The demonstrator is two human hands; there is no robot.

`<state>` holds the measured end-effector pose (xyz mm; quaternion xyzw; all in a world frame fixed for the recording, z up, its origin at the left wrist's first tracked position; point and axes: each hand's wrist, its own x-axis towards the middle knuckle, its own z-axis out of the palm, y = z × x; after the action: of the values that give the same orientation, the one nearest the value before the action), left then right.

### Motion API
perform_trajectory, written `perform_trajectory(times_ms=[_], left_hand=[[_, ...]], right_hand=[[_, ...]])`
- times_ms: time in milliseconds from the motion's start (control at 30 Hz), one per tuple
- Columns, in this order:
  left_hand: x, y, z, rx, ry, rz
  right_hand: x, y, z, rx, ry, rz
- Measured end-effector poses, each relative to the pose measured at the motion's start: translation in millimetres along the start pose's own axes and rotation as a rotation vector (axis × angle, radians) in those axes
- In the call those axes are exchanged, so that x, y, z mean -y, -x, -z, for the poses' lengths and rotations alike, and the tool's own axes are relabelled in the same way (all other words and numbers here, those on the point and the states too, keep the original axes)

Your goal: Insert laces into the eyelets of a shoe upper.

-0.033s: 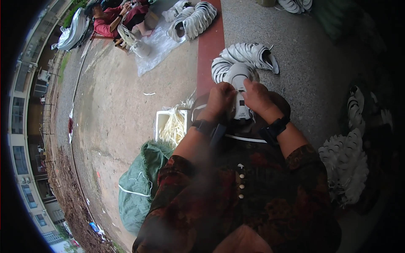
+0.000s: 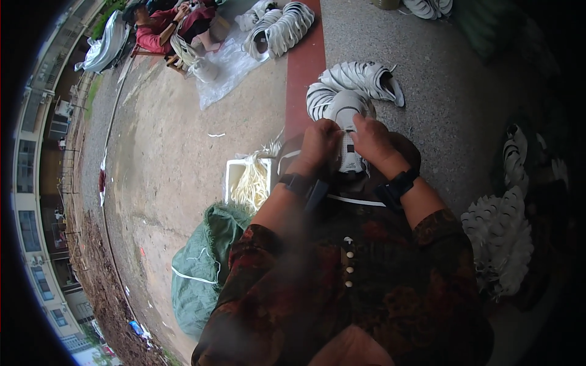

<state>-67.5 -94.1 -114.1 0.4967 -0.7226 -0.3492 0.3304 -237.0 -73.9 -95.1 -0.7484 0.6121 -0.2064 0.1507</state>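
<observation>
A pale grey shoe upper lies on my lap, its toe pointing away from me. My left hand pinches at the left side of its lacing. From the opposite side, my right hand is closed with thumb and fingers at the eyelets. A thin white shoelace shows between the two sets of fingertips, though the fingers hide most of it. Dark patches mark the tongue below the hands. Just beyond the toe, a curved row of nested grey shoe uppers lies on the ground.
At my left stands a white box heaped with cream laces, beside a green woven sack. More stacked uppers lie at my right. A seated person in red works at the far left near plastic sheeting and shoe uppers.
</observation>
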Motion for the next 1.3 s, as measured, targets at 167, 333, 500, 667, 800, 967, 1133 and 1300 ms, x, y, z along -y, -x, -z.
perform_trajectory(times_ms=[167,333,500,667,800,967,1133,1300], left_hand=[[3,-12,-11,-0.003,-0.153,-0.274],[0,-12,-3,0.056,0.048,-0.089],[-4,-16,-3,0.097,0.053,-0.052],[-6,-11,10,0.142,0.161,0.015],[11,0,36,0.151,-0.005,-0.096],[2,19,59,0.193,-0.174,-0.192],[17,27,71,0.210,-0.259,-0.145],[41,37,94,0.092,0.015,0.057]], right_hand=[[-11,0,-7,-0.067,-0.025,0.025],[-10,0,-3,-0.026,-0.056,0.069],[-7,-3,-3,-0.077,0.031,0.149],[-21,-2,6,-0.076,0.035,0.265],[-71,10,31,-0.115,-0.143,0.210],[-50,20,22,0.075,-0.622,-0.026],[-40,15,6,-0.049,-0.281,0.143],[-47,6,-1,-0.155,-0.071,0.268]])
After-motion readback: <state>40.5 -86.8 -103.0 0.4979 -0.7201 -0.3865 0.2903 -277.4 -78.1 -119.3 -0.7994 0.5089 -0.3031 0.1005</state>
